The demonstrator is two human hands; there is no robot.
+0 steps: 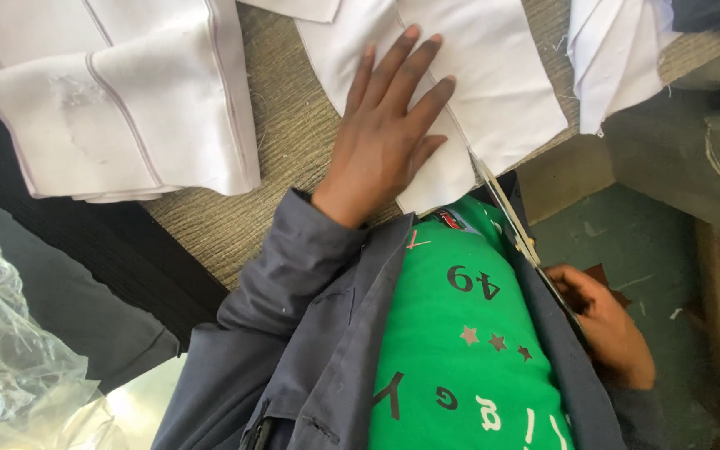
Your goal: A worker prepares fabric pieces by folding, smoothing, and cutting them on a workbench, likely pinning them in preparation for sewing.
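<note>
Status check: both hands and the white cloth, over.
Left hand flat on white cloth. Right hand holds scissors, blades at cloth's edge. Folded cloth stack lies apart, left.

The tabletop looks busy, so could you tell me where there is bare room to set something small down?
The table shows one bare strip, between the folded white stack and the white fabric piece under the left hand. It widens toward the near edge by the grey sleeve. The far right is crowded: more white cloth, with scissors in the right hand.
</note>
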